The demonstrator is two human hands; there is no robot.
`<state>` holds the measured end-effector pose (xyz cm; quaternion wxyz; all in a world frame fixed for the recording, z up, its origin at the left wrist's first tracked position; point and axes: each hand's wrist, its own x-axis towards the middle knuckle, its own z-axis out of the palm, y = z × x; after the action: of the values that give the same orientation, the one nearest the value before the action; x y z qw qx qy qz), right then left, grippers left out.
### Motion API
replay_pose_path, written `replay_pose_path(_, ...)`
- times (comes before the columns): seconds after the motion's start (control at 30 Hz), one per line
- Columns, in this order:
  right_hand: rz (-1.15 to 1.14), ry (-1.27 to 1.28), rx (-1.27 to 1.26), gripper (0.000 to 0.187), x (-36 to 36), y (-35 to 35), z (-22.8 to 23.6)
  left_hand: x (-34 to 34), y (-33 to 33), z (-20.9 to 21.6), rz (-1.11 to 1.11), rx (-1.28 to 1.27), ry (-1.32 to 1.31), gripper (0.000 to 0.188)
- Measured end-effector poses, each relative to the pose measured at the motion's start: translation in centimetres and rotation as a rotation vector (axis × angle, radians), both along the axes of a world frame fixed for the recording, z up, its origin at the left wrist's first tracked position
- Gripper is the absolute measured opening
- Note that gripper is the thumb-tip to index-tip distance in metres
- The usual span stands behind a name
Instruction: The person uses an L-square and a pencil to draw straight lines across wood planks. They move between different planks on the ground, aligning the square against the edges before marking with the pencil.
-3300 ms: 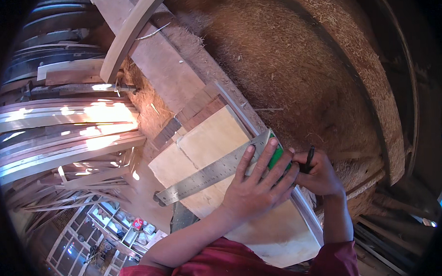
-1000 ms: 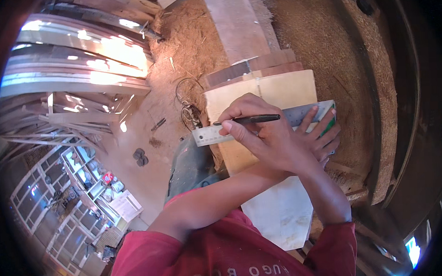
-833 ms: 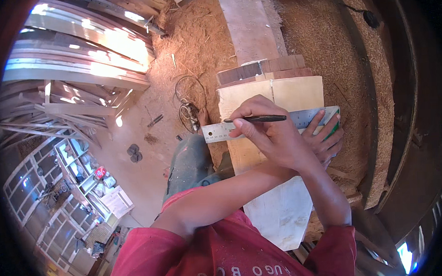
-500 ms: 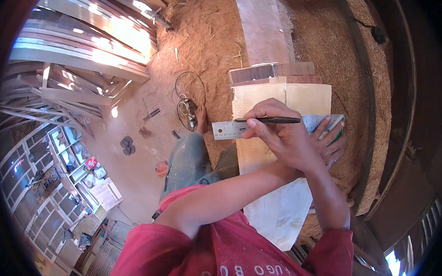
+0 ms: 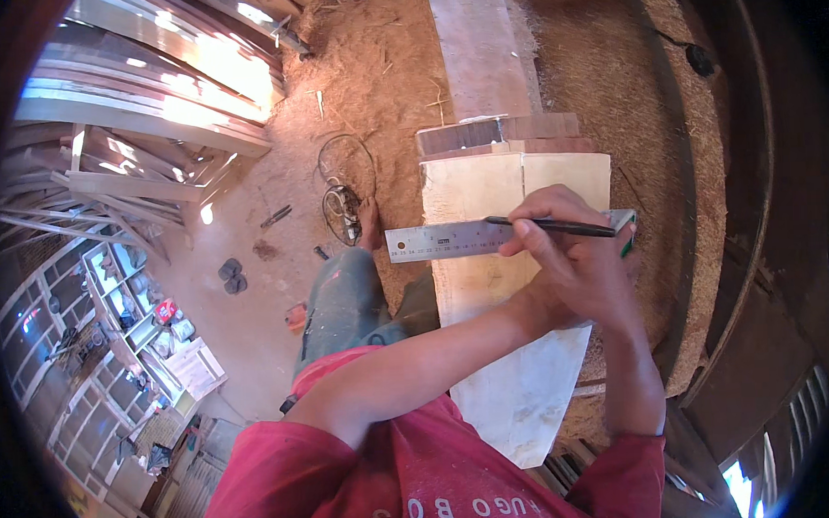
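My right hand (image 5: 564, 235) is closed around a slim black pen (image 5: 569, 226), its tip resting near the upper edge of a metal try square's blade (image 5: 441, 242). The square lies across a pale wooden board (image 5: 471, 188), its blade sticking out past the board's left edge. Crossing beneath my right wrist, my left forearm reaches to the square's green-and-silver handle (image 5: 628, 229) at the board's right side. There my left hand (image 5: 631, 263) grips it, with most of its fingers hidden behind my right hand and forearm.
Reddish-brown wood blocks (image 5: 542, 127) sit at the board's far end, before a longer plank (image 5: 485, 56) on sawdust. A corded power tool (image 5: 342, 214) stands on the floor beside my foot. Stacked timber (image 5: 152, 76) fills the far left; a dark beam (image 5: 680, 158) runs along the right.
My right hand has moved right with the pen, uncovering more of the blade. My left hand's fingers, spread over the handle before, are now mostly hidden. The view has shifted slightly.
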<state>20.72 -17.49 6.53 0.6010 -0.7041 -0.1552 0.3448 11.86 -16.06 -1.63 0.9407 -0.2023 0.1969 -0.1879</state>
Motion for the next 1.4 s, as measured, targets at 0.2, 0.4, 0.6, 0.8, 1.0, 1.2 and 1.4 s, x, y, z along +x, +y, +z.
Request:
replay_pose_path(0.2, -0.095, -0.084, -0.263, 0.013, 2.1, -4.6, 1.7, 0.5, 0.9, -0.4, -0.308, 2.604, -1.526, 0.039)
replay_pose_path(0.4, -0.21, -0.121, -0.398, 0.017, 3.2, -8.9, 2.6, 1.6, 2.0, 1.6, -0.203, 2.53, -1.534, 0.043)
replay_pose_path(0.6, -0.301, -0.211, -0.604, 0.018, 4.4, -11.1, 3.1, 2.3, 2.2, 2.4, -0.248, 2.559, -1.596, 0.043)
replay_pose_path(0.8, -0.142, -0.453, -0.608, 0.012, 2.7, -7.3, 3.3, 1.5, 2.1, 1.3, -0.134, 2.525, -1.527, 0.045)
replay_pose_path(1.0, -0.033, -0.506, -0.594, 0.018, 0.6, -1.4, 3.4, 1.2, 1.4, 0.7, -0.418, 2.671, -1.543, 0.049)
replay_pose_path(1.2, 0.126, -0.504, -0.374, 0.023, -1.7, 6.3, 2.1, 2.0, 2.1, 1.4, -0.177, 2.592, -1.625, 0.049)
replay_pose_path(1.4, 0.016, -0.396, -0.107, 0.022, -2.6, 11.2, 2.7, 2.5, 2.5, 2.6, -0.168, 2.603, -1.613, 0.044)
